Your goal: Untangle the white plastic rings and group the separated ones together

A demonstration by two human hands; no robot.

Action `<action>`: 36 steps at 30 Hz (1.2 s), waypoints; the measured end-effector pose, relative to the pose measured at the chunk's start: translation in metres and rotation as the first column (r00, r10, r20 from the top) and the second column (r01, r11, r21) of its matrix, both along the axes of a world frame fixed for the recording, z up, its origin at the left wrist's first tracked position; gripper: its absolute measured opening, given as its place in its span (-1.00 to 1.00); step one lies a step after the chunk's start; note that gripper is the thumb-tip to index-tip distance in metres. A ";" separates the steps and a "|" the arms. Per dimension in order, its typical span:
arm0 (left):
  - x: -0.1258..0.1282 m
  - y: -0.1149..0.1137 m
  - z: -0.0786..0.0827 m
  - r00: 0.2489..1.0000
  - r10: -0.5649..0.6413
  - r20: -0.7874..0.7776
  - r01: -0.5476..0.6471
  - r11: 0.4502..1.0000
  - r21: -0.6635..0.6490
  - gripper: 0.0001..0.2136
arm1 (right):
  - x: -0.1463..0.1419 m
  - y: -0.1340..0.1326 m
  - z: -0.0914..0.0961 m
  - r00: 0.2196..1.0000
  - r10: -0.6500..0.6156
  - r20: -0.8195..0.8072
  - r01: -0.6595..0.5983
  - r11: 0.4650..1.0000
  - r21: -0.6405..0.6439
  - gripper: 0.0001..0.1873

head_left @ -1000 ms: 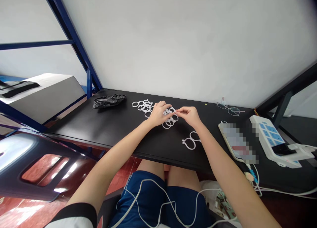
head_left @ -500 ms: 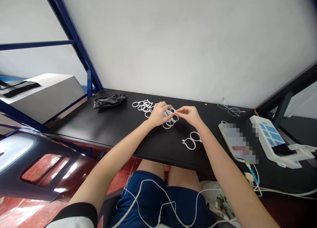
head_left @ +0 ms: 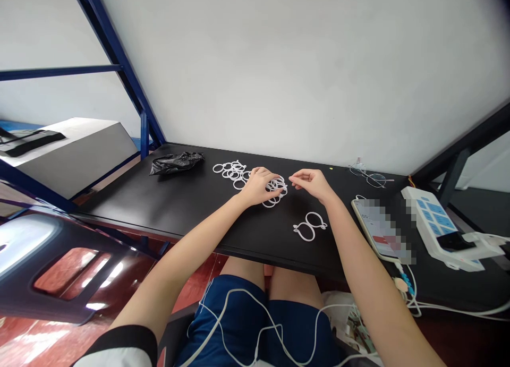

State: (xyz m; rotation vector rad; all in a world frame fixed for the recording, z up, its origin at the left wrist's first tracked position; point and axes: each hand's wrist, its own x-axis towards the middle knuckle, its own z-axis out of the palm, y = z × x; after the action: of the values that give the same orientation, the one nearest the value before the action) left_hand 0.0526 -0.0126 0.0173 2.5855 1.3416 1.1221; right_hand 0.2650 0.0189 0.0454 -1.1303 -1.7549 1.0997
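Observation:
My left hand [head_left: 257, 187] is over a loose cluster of white plastic rings [head_left: 274, 199] that look like curtain rings with small eyelets. Its thumb and fingers close around one white ring, partly hidden by the hand. Just to the right, my right hand [head_left: 313, 184] is raised with thumb and fingertips pinched, a small gap away from the rings. Anything between those fingertips is too small to make out. Two more rings [head_left: 306, 239] lie nearer the desk's front edge, below my right hand. Another pile of rings [head_left: 226, 168] sits left of my left hand.
A crumpled black plastic bag [head_left: 177, 163] lies at the left of the black desk [head_left: 167, 197]. On the right are eyeglasses [head_left: 375, 180], a phone [head_left: 378, 229] on a cable and a white power strip [head_left: 434, 218]. A white cable [head_left: 258, 303] crosses my lap.
My right hand has moved slightly right, away from the ring cluster it was touching. My left hand has barely shifted.

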 end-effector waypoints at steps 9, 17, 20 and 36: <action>0.000 0.003 -0.006 0.999 -0.005 -0.051 0.004 1.000 -0.009 -0.68 | 0.002 0.003 -0.003 0.999 -0.035 -0.008 0.035 0.999 0.006 -0.53; 0.001 -0.002 0.001 0.998 -0.007 -0.070 0.008 1.000 0.015 -0.69 | 0.000 0.001 -0.001 0.997 -0.074 -0.035 0.075 0.997 0.004 -0.50; 0.011 -0.012 0.011 0.996 -0.072 -0.058 0.075 0.995 0.064 -0.77 | 0.001 0.003 -0.002 0.993 -0.099 -0.069 0.099 0.995 0.003 -0.51; 0.081 -0.026 0.031 0.740 -0.405 -0.537 0.346 0.914 -0.212 -0.81 | 0.008 0.015 -0.010 0.943 -0.237 -0.234 0.236 0.971 -0.031 -0.58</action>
State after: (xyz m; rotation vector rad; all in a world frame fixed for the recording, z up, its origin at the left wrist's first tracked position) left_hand 0.1333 -0.0384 0.0487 3.0434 0.8012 0.2033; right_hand 0.2732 0.0341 0.0356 -1.1282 -1.3943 1.0419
